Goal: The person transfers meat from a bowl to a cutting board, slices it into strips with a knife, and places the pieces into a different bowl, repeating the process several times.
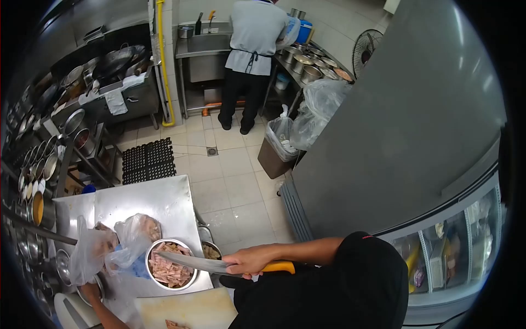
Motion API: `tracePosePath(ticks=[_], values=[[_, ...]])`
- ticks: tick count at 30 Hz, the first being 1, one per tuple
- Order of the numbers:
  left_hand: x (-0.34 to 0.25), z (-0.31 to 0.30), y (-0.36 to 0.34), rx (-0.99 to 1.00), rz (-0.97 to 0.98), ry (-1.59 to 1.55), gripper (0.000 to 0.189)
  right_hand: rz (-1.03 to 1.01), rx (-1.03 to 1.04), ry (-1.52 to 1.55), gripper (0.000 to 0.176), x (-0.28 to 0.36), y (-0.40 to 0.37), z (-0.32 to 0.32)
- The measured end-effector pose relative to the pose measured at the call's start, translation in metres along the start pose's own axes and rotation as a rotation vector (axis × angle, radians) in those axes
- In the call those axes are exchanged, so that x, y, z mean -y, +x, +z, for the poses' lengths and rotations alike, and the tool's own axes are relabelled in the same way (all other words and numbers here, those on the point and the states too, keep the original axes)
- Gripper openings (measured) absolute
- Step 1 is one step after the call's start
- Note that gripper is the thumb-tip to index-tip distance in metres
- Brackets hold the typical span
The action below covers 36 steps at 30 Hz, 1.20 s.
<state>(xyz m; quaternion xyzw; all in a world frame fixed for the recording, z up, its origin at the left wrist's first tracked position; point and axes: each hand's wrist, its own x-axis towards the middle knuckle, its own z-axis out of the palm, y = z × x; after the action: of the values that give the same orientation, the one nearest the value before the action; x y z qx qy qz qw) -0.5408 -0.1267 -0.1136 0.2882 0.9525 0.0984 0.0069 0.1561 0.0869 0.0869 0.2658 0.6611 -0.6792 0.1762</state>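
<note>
My right hand (247,261) is closed around a large knife (204,264) with an orange-yellow handle. Its broad blade lies over a round metal bowl (195,279) full of cut pinkish meat strips (169,271). At the lower left, my left hand (91,290) is at a round metal container, beneath a clear plastic bag (87,257); its fingers are mostly hidden. A second clear bag (137,233) with pale contents rests behind the bowl. In front of the bowl is a pale cutting board (189,308) with a small meat piece (174,324) near its lower edge.
A steel table (159,192) bears the bowl and bags. Across the tiled floor, a co-worker (253,49) stands facing a counter. A brown bin (275,156) stands by a large grey panel (383,126). Pots and a black floor mat (148,160) are on the left.
</note>
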Motion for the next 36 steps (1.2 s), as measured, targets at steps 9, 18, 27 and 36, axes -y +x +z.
tracePosePath(ticks=[9, 18, 27, 36], values=[[0.007, -0.053, -0.053, -0.086, 0.116, -0.393, 0.006, -0.057, 0.016, 0.120, 0.036, -0.028, 0.008, -0.010], [-0.201, -0.204, -0.341, -0.290, -0.181, -0.749, 0.031, -0.019, 0.149, -0.120, 0.035, -0.002, 0.055, -0.049], [-0.213, -0.157, -0.578, -0.531, -0.509, -0.918, 0.015, -0.027, 0.778, -0.546, 0.021, 0.015, 0.081, -0.008], [-0.286, -0.039, -0.580, -0.574, -0.298, -0.426, 0.020, -0.024, 0.755, -0.644, 0.018, 0.002, 0.068, 0.008]])
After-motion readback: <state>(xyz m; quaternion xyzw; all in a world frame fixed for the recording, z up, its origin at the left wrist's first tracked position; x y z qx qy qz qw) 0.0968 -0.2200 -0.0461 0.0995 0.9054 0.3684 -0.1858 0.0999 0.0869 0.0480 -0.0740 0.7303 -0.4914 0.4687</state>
